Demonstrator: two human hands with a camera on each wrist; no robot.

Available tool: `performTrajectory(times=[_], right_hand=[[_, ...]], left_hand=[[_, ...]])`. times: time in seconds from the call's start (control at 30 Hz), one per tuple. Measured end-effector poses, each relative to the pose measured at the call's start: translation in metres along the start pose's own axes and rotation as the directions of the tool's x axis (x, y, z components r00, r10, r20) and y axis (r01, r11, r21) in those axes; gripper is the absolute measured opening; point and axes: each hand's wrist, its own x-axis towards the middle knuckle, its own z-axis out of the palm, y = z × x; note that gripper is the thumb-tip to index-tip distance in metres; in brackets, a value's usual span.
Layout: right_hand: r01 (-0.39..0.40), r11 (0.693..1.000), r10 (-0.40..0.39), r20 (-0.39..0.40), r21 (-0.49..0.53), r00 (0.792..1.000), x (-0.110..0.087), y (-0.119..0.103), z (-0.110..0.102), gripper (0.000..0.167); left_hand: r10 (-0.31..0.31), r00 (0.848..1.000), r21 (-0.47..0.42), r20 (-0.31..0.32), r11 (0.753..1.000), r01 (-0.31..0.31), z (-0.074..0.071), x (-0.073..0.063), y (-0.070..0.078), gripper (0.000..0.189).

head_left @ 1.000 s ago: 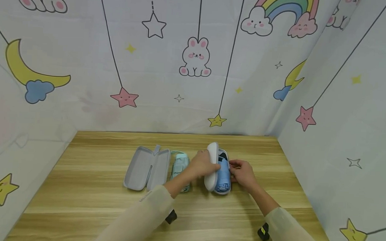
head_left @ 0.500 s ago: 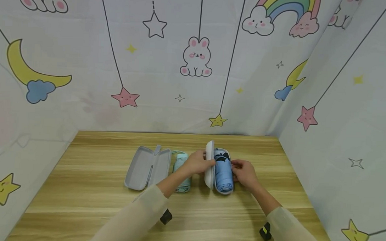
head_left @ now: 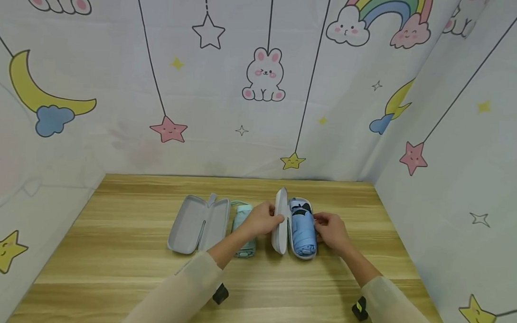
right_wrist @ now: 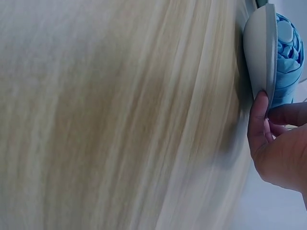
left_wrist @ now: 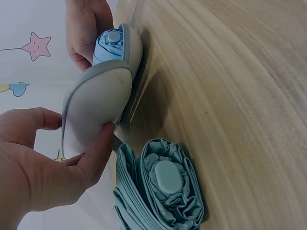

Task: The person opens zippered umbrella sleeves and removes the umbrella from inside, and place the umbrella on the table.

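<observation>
A folded blue umbrella (head_left: 303, 232) with a black patch lies in the base of a light grey zip case, right of the table's middle. The case's lid (head_left: 280, 229) stands raised on the left. My left hand (head_left: 260, 219) holds that lid; in the left wrist view, thumb and fingers grip the pale shell (left_wrist: 98, 105) from opposite edges. On the other side, my right hand (head_left: 330, 230) pinches the rim of the base, thumb on the umbrella side and a finger against the outer shell (right_wrist: 256, 48) in the right wrist view.
A folded mint-green umbrella (head_left: 245, 242) lies just left of the case, partly behind my left forearm. Farther left, a second grey case (head_left: 188, 225) lies spread open. Black wrist mounts (head_left: 221, 293) hang below both sleeves. A printed cloth wall (head_left: 201, 93) borders the table's back.
The lid has swung left, away from the base, with my left hand moving left along with it. More of the blue umbrella shows, and the base has shifted slightly right.
</observation>
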Motion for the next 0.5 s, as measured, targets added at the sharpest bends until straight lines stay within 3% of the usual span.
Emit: performTrajectory(times=[0.2,0.5], right_hand=[[0.011,0.998,-0.011,-0.01,-0.069,1.0,0.0,-0.002,-0.005,0.033],[0.081,0.98,-0.089,-0.039,-0.183,0.995,0.0,0.0,-0.006,0.033]], left_hand=[[0.046,0.998,0.033,-0.03,0.998,-0.045,0.001,0.002,-0.007,0.048],[0.123,0.989,0.102,-0.083,0.988,-0.114,-0.001,0.008,-0.012,0.062]])
